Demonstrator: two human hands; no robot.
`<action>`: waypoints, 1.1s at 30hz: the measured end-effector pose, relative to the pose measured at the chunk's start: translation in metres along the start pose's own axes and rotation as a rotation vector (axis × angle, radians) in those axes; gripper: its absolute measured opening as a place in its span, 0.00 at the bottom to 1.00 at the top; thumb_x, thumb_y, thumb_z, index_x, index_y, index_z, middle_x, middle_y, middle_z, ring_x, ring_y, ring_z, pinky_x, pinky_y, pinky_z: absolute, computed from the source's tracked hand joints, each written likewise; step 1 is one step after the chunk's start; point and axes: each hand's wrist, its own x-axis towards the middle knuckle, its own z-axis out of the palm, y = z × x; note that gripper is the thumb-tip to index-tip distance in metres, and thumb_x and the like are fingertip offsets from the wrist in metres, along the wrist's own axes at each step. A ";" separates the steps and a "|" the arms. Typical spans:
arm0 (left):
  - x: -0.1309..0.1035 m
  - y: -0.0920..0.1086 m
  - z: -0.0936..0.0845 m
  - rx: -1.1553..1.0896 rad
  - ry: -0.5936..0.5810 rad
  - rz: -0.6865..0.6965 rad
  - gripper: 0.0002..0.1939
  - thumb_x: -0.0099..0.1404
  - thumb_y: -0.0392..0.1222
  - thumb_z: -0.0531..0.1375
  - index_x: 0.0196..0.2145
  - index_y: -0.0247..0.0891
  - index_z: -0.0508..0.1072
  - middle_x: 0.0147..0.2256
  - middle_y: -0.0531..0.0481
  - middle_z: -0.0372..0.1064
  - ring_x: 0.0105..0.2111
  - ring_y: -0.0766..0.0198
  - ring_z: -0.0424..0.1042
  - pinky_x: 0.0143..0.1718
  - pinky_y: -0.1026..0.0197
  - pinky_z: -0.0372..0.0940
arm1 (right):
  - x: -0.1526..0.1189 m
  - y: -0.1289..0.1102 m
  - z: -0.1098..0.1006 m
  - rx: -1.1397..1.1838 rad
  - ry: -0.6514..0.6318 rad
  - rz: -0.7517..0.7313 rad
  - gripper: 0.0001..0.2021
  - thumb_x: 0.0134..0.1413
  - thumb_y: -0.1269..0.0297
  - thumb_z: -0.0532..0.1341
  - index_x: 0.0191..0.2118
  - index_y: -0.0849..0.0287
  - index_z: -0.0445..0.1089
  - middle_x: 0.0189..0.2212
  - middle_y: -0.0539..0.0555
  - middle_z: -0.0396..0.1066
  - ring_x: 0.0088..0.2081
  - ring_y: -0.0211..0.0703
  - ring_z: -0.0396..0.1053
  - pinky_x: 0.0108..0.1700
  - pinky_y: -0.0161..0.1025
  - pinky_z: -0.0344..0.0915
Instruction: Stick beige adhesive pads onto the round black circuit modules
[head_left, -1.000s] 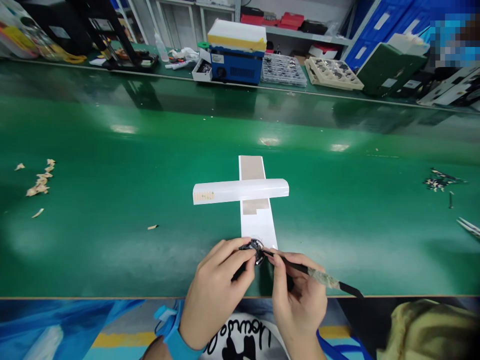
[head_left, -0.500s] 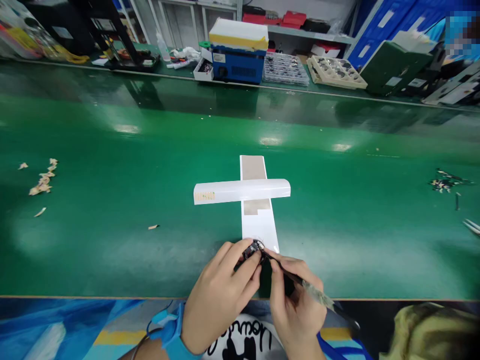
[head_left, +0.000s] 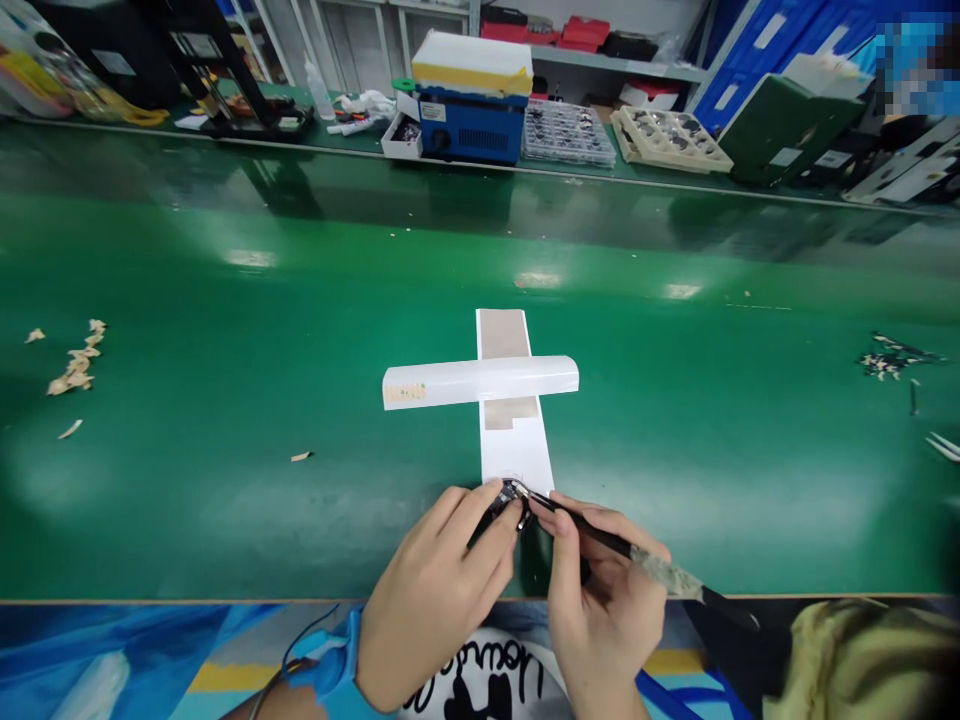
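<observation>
My left hand [head_left: 442, 580] is closed on a small black electronic part [head_left: 491, 515] with a shiny silver end, at the near edge of the bench. The fingers cover most of it, so its full shape is hidden. In my right hand [head_left: 611, 590] is a pair of black tweezers [head_left: 600, 535], its middle wrapped in greyish tape. The tweezer tips reach the silver end of the part; I cannot tell whether they grip anything. Just beyond my hands lies a white strip of sheet [head_left: 521, 455] with beige patches. Across it rests a curled white strip [head_left: 480, 380].
Beige scraps [head_left: 75, 370] lie on the green bench [head_left: 225, 520] at left, with one small scrap [head_left: 301, 456] nearer. At right are small dark pieces [head_left: 889, 360] and metal tips [head_left: 943, 447]. Along the back stand a blue box [head_left: 472, 128] and a clear compartment tray [head_left: 568, 135].
My right hand has shifted slightly to the right, and more of the tweezers shows. My left hand stays on the part. The whole view has shifted a little.
</observation>
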 end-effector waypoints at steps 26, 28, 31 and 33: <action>0.006 -0.031 -0.032 -0.249 -0.071 -0.367 0.24 0.71 0.39 0.49 0.63 0.39 0.57 0.58 0.40 0.61 0.56 0.53 0.64 0.54 0.48 0.67 | 0.086 -0.029 -0.005 0.099 -0.087 0.080 0.09 0.58 0.72 0.62 0.43 0.55 0.63 0.34 0.51 0.75 0.29 0.41 0.79 0.33 0.39 0.80; 0.006 -0.040 -0.032 -0.156 -0.090 -0.347 0.24 0.71 0.38 0.48 0.63 0.37 0.57 0.61 0.41 0.60 0.61 0.52 0.59 0.60 0.44 0.61 | 0.119 -0.027 0.010 0.194 -0.253 0.081 0.09 0.56 0.67 0.64 0.40 0.55 0.63 0.32 0.49 0.73 0.30 0.40 0.78 0.34 0.38 0.79; 0.006 -0.045 -0.022 -0.070 -0.128 -0.314 0.25 0.71 0.38 0.49 0.64 0.32 0.57 0.64 0.41 0.57 0.65 0.50 0.52 0.63 0.41 0.55 | 0.152 -0.014 0.050 0.321 -0.513 0.143 0.13 0.53 0.59 0.65 0.37 0.54 0.60 0.28 0.44 0.71 0.27 0.37 0.77 0.33 0.37 0.78; 0.006 -0.045 -0.014 -0.054 -0.143 -0.317 0.24 0.71 0.38 0.48 0.63 0.31 0.58 0.63 0.41 0.57 0.65 0.49 0.51 0.63 0.40 0.55 | 0.158 -0.002 0.077 0.358 -0.638 0.190 0.15 0.51 0.57 0.66 0.36 0.54 0.59 0.27 0.43 0.70 0.26 0.36 0.76 0.32 0.37 0.78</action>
